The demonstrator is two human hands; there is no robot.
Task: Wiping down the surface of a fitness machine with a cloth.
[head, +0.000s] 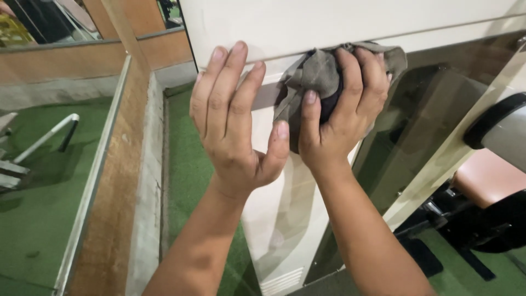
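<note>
Right hand [342, 118] clenches grey cloth [318, 74] against white panel [285, 208] edge; left hand [233, 118] rests flat, released.

The right hand [342, 118] covered the middle of the grey cloth [315, 74], so how far the cloth reached beneath the palm could not be told, and the left hand [233, 118] hid part of the cream machine frame [285, 219] behind it. Both forearms ran off the bottom edge. At the right edge, a black-capped roller pad [501, 129] and a brown seat cushion [487, 175] were cut off.
</note>
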